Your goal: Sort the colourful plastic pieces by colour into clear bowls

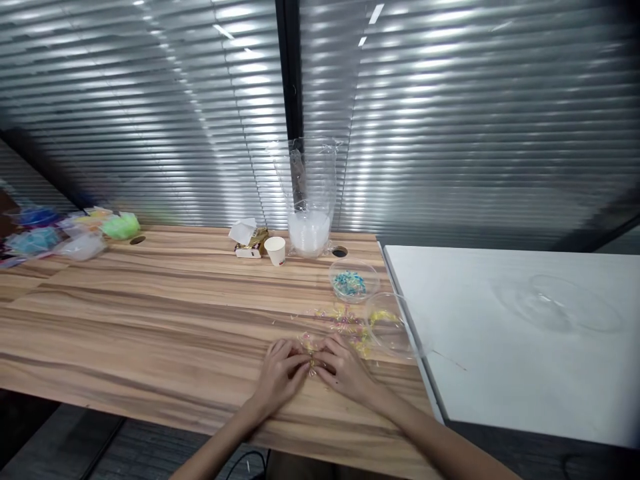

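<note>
Bright glare on blinds [430, 100], blurred edges

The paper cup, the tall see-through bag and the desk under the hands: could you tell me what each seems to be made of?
Cup: probably matte paper, being off-white and dull.
Tall bag: thin glossy plastic film, likely, as it is transparent with crinkled, shining edges.
Desk: wood or wood-look laminate, smooth; brown streaked grain shows, but which is unclear.

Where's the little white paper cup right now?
In the head view, the paper cup stands toward the table's back edge, just left of the clear bag and right of the tissue pack.
</note>
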A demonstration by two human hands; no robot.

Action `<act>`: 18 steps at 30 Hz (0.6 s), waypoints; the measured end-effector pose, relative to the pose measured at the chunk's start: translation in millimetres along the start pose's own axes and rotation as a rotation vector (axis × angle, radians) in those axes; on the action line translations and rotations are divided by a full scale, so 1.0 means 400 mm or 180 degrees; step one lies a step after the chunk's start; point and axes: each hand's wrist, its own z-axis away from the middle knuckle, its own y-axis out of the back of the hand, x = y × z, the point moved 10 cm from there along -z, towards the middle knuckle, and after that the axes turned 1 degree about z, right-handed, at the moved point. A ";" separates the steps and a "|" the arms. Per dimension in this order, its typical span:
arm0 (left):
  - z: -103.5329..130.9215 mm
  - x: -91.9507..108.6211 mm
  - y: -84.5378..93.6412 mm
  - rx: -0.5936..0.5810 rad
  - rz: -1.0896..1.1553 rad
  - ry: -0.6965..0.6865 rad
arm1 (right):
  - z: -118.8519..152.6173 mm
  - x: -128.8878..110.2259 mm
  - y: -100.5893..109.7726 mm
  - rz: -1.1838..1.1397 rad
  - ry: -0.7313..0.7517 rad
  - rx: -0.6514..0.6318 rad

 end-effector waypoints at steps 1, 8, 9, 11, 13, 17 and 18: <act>0.002 0.001 -0.003 -0.0035 -0.0037 -0.0011 | 0.000 0.001 -0.001 -0.0003 0.0020 0.0013; 0.001 -0.014 0.000 0.0052 -0.0075 0.0074 | -0.004 -0.009 -0.006 0.0065 0.0222 -0.0006; 0.000 -0.017 0.002 0.0083 -0.0059 0.0097 | -0.005 -0.012 -0.006 0.0053 0.0244 -0.0016; -0.001 -0.022 0.005 0.0117 -0.0031 0.0131 | -0.006 -0.015 -0.004 0.0025 0.0270 -0.0009; -0.002 -0.024 0.005 0.0098 -0.0005 0.0142 | -0.007 -0.016 -0.003 0.0017 0.0279 0.0001; 0.000 -0.026 0.001 0.0067 0.0032 0.0147 | -0.007 -0.015 -0.005 0.0048 0.0279 -0.0050; 0.000 -0.027 0.001 0.0075 0.0033 0.0147 | -0.007 -0.015 -0.005 0.0042 0.0290 -0.0067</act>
